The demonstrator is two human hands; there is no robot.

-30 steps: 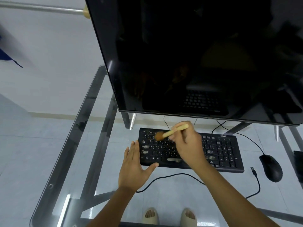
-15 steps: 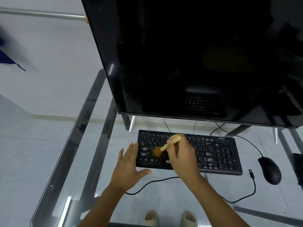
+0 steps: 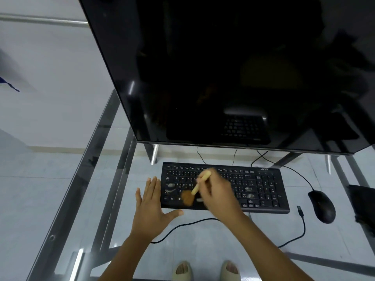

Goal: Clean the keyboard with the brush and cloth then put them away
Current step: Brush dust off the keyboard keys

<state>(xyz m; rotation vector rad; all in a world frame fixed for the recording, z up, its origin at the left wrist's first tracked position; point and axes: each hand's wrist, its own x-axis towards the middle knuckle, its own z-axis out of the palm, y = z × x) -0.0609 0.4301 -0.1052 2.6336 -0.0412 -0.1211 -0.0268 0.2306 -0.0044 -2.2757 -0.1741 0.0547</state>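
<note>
Right hand (image 3: 218, 191) is wrapped around a pale-handled brush (image 3: 194, 189), handle tilted up and away toward the screen, brown bristles pointing down at the lower-left part of the keyboard (image 3: 263, 191), around the bottom row near the spacebar. Bristles look blurry, so can't tell for sure whether they're pressing on the keys or just above them.

Left hand (image 3: 152, 209) holds nothing: fingers spread wide and flat on the glass desk (image 3: 81, 179), thumb stuck out along the front left corner of the keyboard, fingertips right at its left edge. Looks like it's touching the board, but that's hard to confirm.

Keyboard is black and sits on the desk below a big dark monitor (image 3: 223, 67) whose screen reflects the keys. Some keys on the left and right side have light smudgy patches. A black mouse (image 3: 321, 206) sits off to the right, well apart from the hands, and a thin black cable (image 3: 182, 226) loops across the glass in front of the keyboard, ending in a loose USB plug (image 3: 300, 210) near the mouse.

Through the glass you can see the tiled floor and two feet in pale sandals (image 3: 206, 270). Can't spot the cloth anywhere.
</note>
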